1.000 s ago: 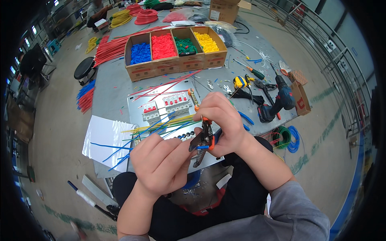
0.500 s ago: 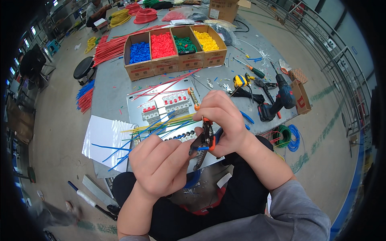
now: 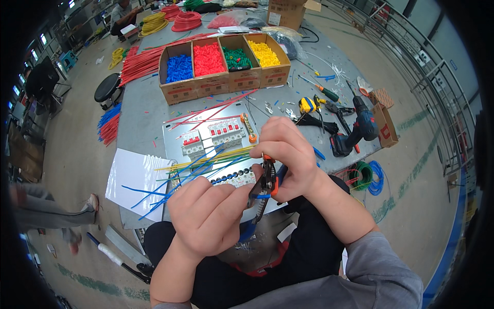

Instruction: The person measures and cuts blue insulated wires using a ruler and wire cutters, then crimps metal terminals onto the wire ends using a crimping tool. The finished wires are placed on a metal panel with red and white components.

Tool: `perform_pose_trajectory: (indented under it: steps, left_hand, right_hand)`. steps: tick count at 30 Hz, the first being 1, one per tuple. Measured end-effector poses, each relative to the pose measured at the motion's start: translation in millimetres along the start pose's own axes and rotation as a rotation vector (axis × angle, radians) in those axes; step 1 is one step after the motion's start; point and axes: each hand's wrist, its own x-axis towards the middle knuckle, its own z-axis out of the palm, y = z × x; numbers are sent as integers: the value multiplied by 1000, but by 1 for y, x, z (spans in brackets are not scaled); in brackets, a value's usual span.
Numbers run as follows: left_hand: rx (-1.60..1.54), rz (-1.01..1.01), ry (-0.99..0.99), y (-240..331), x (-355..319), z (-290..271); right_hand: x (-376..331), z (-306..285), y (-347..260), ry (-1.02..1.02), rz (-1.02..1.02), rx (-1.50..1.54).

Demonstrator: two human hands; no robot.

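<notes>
My right hand is closed round a pair of wire strippers, black with orange parts, held over my lap at the table's near edge. Across the tool's jaws runs a short stretch of blue wire. The fingers of my left hand are pinched together on that wire, right beside the jaws; the hand hides most of it. Just beyond both hands lies a metal mounting plate carrying circuit breakers and a row of terminals. Loose yellow, green and blue wires lie across it.
A divided cardboard box holds blue, red, green and yellow caps. To the right lie a cordless drill, a tape measure and a screwdriver. White sheets lie left. Another person's legs show at far left.
The strippers have tilted a little, and the blue wire sits slightly lower in them. Both hands stay nearly in place. At the left, a person's legs have come farther into view beside the table.
</notes>
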Motion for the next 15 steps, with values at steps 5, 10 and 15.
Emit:
perform_pose_trajectory:
  steps: [5, 10, 15]
  left_hand:
    - [43, 4, 9, 2, -1, -3]
    - [30, -23, 38, 0, 1, -2]
    - [150, -94, 126, -7, 10, 2]
  right_hand:
    - [0, 0, -3, 22, 8, -28]
    - [0, 8, -4, 106, 7, -194]
    - [-6, 35, -19, 217, 524, 265]
